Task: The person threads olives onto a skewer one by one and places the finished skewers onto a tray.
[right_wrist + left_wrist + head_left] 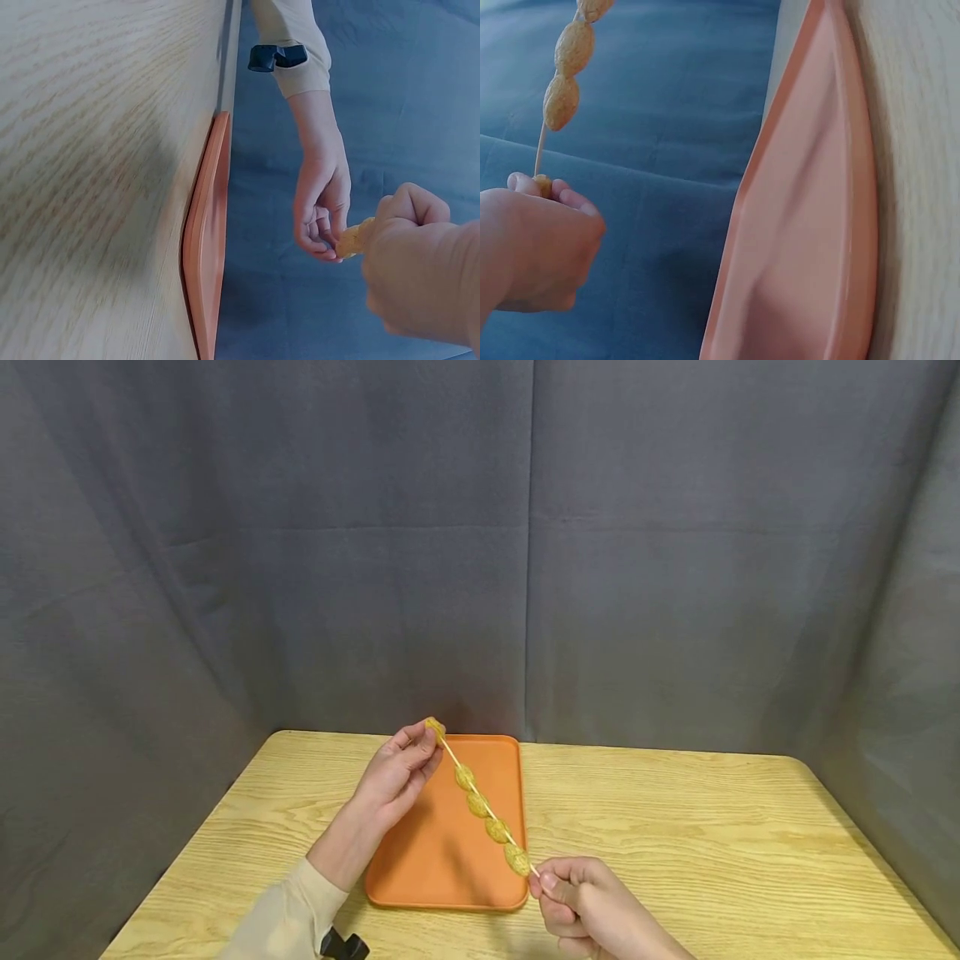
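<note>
A thin pale skewer [452, 753] slants over the orange tray [442, 872], carrying several wrinkled, yellow-brown food balls [477, 804] set close together. One more ball [436, 727] sits apart at the far end, with a bare length of stick between. My left hand [392, 774] pinches that end ball between thumb and fingers; in the left wrist view only a bit of it shows past the fingertips. My right hand [588, 902] grips the near end of the skewer, just below the lowest ball [517, 859]. The stick's tip is hidden.
Under the tray lies a light wood-grain table [675, 827]. Grey cloth [375, 527] hangs behind it and at both sides. A black device [345, 946] is strapped at my left sleeve [288, 914].
</note>
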`<state>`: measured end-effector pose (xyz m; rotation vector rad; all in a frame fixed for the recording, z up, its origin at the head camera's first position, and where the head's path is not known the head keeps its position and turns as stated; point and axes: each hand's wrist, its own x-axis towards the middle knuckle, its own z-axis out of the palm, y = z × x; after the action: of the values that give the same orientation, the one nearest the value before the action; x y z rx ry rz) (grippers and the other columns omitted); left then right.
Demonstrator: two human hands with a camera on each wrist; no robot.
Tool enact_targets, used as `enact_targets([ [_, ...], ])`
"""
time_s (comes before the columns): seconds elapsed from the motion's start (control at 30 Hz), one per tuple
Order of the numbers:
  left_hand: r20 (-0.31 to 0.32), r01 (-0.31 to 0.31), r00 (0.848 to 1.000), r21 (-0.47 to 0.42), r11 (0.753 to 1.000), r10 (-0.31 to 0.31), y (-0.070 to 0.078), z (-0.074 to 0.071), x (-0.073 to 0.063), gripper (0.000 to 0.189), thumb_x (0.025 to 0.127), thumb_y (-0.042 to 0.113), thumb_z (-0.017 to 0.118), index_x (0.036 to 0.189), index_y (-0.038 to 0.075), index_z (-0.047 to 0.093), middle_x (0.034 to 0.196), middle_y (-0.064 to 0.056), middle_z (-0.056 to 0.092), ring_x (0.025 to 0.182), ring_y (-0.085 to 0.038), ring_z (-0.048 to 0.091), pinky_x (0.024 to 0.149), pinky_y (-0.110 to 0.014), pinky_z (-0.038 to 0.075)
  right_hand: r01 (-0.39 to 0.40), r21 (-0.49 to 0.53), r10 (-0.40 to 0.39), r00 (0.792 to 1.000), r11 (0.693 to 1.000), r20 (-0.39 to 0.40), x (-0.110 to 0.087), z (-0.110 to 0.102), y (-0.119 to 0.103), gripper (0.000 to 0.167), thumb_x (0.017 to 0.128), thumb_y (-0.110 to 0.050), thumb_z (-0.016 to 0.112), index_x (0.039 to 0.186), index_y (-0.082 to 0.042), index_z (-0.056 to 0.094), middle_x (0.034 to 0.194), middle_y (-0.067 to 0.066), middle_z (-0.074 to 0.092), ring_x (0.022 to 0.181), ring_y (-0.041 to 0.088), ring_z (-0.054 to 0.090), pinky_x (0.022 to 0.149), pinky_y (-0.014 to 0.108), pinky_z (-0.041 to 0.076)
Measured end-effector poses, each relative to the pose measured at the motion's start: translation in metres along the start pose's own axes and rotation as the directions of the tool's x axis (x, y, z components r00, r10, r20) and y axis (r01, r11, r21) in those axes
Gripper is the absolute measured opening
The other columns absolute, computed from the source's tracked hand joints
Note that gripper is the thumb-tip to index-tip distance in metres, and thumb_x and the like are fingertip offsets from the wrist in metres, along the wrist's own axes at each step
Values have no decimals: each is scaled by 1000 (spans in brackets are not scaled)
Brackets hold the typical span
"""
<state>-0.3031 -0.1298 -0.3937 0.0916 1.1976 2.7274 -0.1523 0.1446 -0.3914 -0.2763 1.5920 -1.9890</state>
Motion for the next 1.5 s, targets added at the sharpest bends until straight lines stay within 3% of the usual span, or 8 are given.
enact_targets([
  [0.3,24,18,1000,27,999,-19,-5,2,-3,17,103,-8,52,105,6,62,104,-6,63,97,-16,63,101,-33,48,-11,9,11,1000,1000,-14,0,0,1,23,108,-9,42,92,-1,56,65,-3,36,48,7,19,42,19,16],
  [0.47,53,25,998,115,993,-31,-12,9,-6,15,101,-7,56,114,2,58,110,-8,66,99,-18,65,98,-32,50,6,-1,-6,1000,1000,-27,1,0,0,22,108,-6,39,92,-2,54,66,-3,36,50,8,20,42,19,16],
  [0.73,20,-45,999,182,982,42,-15,15,-9,18,97,-4,65,114,-3,61,115,-15,69,107,-25,67,101,-36,50,12,-5,-13,1000,1000,-21,2,1,0,23,108,-5,38,92,-2,54,66,-2,36,49,8,20,42,19,16],
  [1.17,29,-50,999,203,978,45,-13,18,-12,23,97,1,67,118,-3,61,121,-20,67,107,-25,67,102,-36,48,23,9,-23,1000,1000,-19,2,1,2,22,107,-3,37,93,-2,53,66,-2,36,48,8,20,41,19,16],
  [1.3,-5,-60,998,203,977,62,-16,19,-10,27,98,0,66,123,-5,60,122,-20,67,101,-21,68,98,-34,51,42,13,-41,999,999,-20,2,1,1,21,107,-3,37,93,-2,53,67,-3,36,50,8,21,41,19,16],
  [1.5,-103,-116,985,203,972,139,-10,10,-6,36,99,5,65,132,-7,56,120,-14,66,109,-23,64,100,-32,50,37,2,-37,999,999,-17,1,2,0,22,108,-6,39,93,-1,54,66,-3,36,48,8,21,40,19,17],
])
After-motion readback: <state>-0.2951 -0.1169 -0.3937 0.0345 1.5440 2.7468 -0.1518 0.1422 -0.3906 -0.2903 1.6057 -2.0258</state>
